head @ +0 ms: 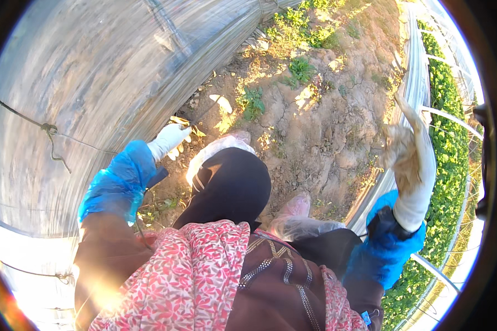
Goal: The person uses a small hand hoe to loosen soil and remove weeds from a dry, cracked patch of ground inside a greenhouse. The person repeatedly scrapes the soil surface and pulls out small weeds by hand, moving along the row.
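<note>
My left hand point(170, 140), in a white glove with a blue plastic sleeve cover point(118, 178), is low beside the foot of the plastic sheeting point(120, 74). Its fingers are at some yellowish dry leaves point(184, 121) and a thin dark stem or cord; whether they grip anything cannot be made out. To the right my right hand point(401, 153), in a soil-stained glove, is raised with fingers apart and holds nothing visible. A dark band point(387, 223) goes round that wrist over the blue cover.
Cracked bare soil point(298, 140) with small green weeds point(301, 69) lies between the sheeting and a strip of plastic film point(416, 62). Beyond are green plants point(443, 165) and pale hoops point(451, 118). A knotted rope point(49, 128) crosses the sheeting. My plastic-covered feet rest on the soil.
</note>
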`<act>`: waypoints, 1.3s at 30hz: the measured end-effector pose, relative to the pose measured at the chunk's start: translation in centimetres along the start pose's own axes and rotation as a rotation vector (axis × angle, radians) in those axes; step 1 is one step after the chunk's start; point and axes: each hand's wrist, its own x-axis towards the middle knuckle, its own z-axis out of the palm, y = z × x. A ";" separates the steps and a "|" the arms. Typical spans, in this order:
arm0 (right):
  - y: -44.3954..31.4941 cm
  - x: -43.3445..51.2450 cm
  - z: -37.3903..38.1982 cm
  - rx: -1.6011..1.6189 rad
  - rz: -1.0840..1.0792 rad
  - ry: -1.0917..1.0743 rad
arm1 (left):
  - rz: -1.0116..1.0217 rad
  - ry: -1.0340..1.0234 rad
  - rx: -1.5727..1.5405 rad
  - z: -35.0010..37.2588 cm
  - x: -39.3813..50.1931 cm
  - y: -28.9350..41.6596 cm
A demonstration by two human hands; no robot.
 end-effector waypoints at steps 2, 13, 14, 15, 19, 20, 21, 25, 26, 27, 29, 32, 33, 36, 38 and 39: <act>0.9 -0.9 -1.3 -0.037 0.051 0.012 | 0.015 0.017 0.075 2.6 3.7 -1.9; 8.7 -2.4 -2.4 0.061 0.268 0.236 | -0.189 0.119 -0.140 6.1 15.1 -2.7; 9.2 -2.3 -2.4 0.064 0.295 0.260 | -0.261 0.146 -0.188 6.9 14.0 -4.3; 9.6 -2.2 -2.4 0.075 0.325 0.276 | -0.330 0.176 -0.232 7.7 12.8 -5.8; 10.1 -2.1 -2.4 0.029 0.325 0.249 | -0.355 0.126 -0.294 9.6 8.9 -9.6; 9.9 -2.1 -2.5 -0.089 0.285 0.253 | -0.392 0.080 -0.370 9.7 7.9 -10.4; 9.7 -2.3 -2.4 -0.070 0.292 0.263 | -0.397 0.056 -0.467 9.7 6.9 -11.1; 9.4 -3.0 -2.1 -0.014 0.307 0.286 | -0.469 0.146 -0.230 10.8 -0.9 -16.0; 9.4 -3.1 -2.2 -0.027 0.319 0.269 | -0.507 0.098 -0.238 11.2 -2.6 -17.1; 9.5 -3.1 -2.2 -0.032 0.324 0.253 | -0.549 0.061 -0.233 11.4 -4.2 -18.1; 9.8 -3.3 -2.3 -0.046 0.337 0.265 | -0.554 0.090 -0.165 11.8 -7.1 -19.3; 10.1 -3.3 -2.7 -0.051 0.349 0.241 | -0.519 0.035 -0.206 11.8 -8.5 -18.1; 10.2 -3.2 -2.7 -0.053 0.357 0.236 | -0.518 0.019 -0.189 11.4 -7.9 -17.0; 10.4 -2.9 -2.9 -0.035 0.375 0.180 | -0.332 -0.037 -0.386 9.7 -2.8 -11.9; 10.5 -2.8 -3.0 0.003 0.394 0.164 | -0.163 0.057 -0.327 7.9 3.4 -7.7; 10.6 -2.7 -3.0 0.010 0.399 0.175 | 0.019 0.216 -0.092 6.9 6.9 -5.4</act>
